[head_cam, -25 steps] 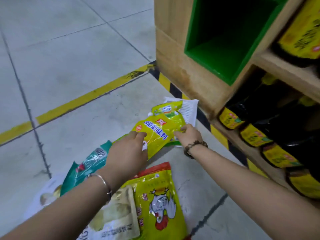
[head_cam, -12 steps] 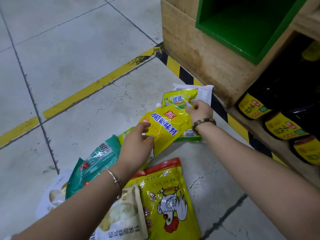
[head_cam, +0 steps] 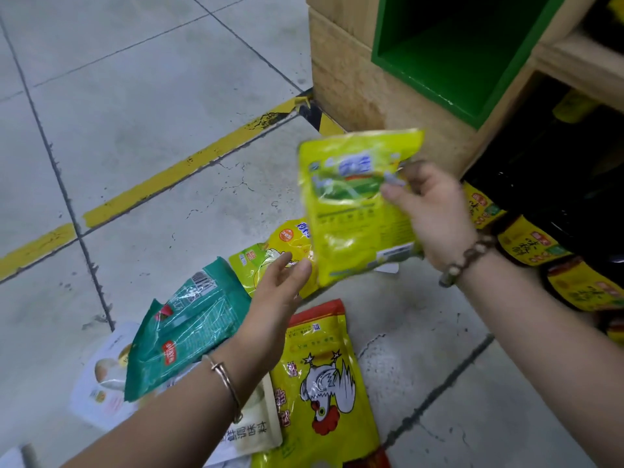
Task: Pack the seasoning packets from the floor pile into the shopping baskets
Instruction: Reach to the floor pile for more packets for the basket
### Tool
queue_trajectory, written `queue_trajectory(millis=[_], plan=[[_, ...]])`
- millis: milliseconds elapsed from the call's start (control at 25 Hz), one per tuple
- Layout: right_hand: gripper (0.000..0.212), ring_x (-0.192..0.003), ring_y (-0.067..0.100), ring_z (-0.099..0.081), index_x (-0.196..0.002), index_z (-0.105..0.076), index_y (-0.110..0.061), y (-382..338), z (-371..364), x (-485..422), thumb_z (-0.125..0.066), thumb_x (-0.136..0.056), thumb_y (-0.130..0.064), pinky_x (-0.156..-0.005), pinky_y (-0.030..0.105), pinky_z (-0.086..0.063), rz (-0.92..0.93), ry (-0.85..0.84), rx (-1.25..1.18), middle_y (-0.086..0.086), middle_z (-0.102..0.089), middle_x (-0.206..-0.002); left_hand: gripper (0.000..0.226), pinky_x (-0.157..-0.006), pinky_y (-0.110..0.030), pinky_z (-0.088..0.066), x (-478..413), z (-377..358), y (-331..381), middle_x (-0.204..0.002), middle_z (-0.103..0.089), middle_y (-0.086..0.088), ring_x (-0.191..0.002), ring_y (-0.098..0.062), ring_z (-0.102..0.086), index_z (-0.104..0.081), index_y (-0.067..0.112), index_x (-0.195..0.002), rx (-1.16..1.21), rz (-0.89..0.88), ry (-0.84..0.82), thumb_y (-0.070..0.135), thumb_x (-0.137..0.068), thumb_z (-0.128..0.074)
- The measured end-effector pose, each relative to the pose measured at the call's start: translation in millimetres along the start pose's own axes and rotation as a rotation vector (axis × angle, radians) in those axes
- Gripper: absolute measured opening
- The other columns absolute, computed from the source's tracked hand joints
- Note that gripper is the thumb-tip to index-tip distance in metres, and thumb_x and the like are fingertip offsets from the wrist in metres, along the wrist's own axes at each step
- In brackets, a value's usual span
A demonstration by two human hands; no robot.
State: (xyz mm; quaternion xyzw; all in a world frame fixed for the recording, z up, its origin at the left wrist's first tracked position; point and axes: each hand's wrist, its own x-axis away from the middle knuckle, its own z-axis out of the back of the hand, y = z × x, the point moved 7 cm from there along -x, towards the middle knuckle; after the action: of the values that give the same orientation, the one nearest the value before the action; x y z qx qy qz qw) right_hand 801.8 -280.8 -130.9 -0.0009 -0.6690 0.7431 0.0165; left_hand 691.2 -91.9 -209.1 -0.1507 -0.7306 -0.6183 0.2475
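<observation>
My right hand (head_cam: 429, 214) grips a lime-green seasoning packet (head_cam: 351, 211) by its right edge and holds it upright above the floor. Just below, my left hand (head_cam: 280, 285) hovers with fingers spread, its fingertips at the packet's lower left corner and over a yellow packet (head_cam: 287, 241) lying on the floor. The pile around my left arm holds a teal packet (head_cam: 189, 322), a yellow packet with a rooster picture (head_cam: 320, 383), a beige packet (head_cam: 256, 430) and a white packet (head_cam: 101, 376). No shopping basket is in view.
A wooden shelf unit (head_cam: 358, 86) with a green-lined compartment (head_cam: 466, 52) stands at the upper right. Dark bottles with yellow labels (head_cam: 526, 241) fill its lowest shelf on the right. Yellow floor tape (head_cam: 175, 177) crosses the grey tiles.
My right hand has lifted the lime-green packet off the floor and turned it upright. My left hand has let go of the yellow packet, which stays on the floor.
</observation>
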Motion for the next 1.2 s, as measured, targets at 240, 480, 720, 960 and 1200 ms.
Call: queue_trajectory(millis=[240, 480, 720, 960, 1200], plan=[[0.015, -0.077, 0.025, -0.058, -0.077, -0.057, -0.016, 40.6, -73.9, 45.0, -0.066, -0.082, -0.006, -0.076, 0.043, -0.050, -0.325, -0.283, -0.081, 0.013, -0.062, -0.081, 0.056, -0.060, -0.041, -0.058, 10.9, 9.3, -5.6, -0.099, -0.073, -0.014, -0.083, -0.032, -0.071, -0.061, 0.012, -0.114, 0.288, 0.200, 0.056, 0.028, -0.062, -0.073], [0.038, -0.083, 0.023, -0.060, -0.107, -0.059, -0.008, 116.3, -18.9, -21.5, -0.069, -0.080, -0.032, -0.067, 0.029, -0.046, -0.564, 0.118, 0.089, 0.010, -0.061, -0.101, 0.015, -0.046, -0.038, -0.055, 12.9, 37.5, 0.2, -0.081, -0.074, -0.012, -0.066, -0.030, -0.072, -0.063, 0.014, -0.097, 0.251, 0.181, 0.222, 0.013, -0.083, -0.067], [0.060, -0.109, 0.031, -0.056, -0.122, -0.045, -0.007, 155.7, 5.2, -58.9, -0.071, -0.073, -0.028, -0.089, 0.042, -0.049, -0.595, 0.306, 0.396, 0.012, -0.054, -0.126, 0.017, -0.050, -0.041, -0.057, 9.7, 46.1, -2.7, -0.086, -0.074, -0.013, -0.072, -0.033, -0.072, -0.063, 0.015, -0.101, 0.213, 0.174, 0.242, 0.016, -0.084, -0.067], [0.054, -0.077, 0.024, -0.062, -0.103, -0.061, -0.006, 171.7, 0.4, -75.0, -0.077, -0.067, -0.042, -0.064, 0.033, -0.049, -0.657, 0.265, 0.314, 0.010, -0.067, -0.105, 0.020, -0.053, -0.040, -0.057, -8.4, 48.7, -7.3, -0.088, -0.074, -0.014, -0.073, -0.034, -0.072, -0.063, 0.013, -0.105, 0.179, 0.169, 0.254, 0.014, -0.085, -0.066], [0.011, -0.074, 0.012, -0.053, -0.078, -0.057, -0.015, 130.8, -9.6, -75.5, -0.058, -0.087, -0.011, -0.068, 0.029, -0.039, -0.291, 0.273, 0.307, -0.004, -0.062, -0.083, 0.023, -0.056, -0.039, -0.057, -22.8, 50.8, -14.8, -0.090, -0.074, -0.014, -0.075, -0.033, -0.072, -0.064, 0.014, -0.106, 0.135, 0.183, 0.296, 0.018, -0.084, -0.066]])
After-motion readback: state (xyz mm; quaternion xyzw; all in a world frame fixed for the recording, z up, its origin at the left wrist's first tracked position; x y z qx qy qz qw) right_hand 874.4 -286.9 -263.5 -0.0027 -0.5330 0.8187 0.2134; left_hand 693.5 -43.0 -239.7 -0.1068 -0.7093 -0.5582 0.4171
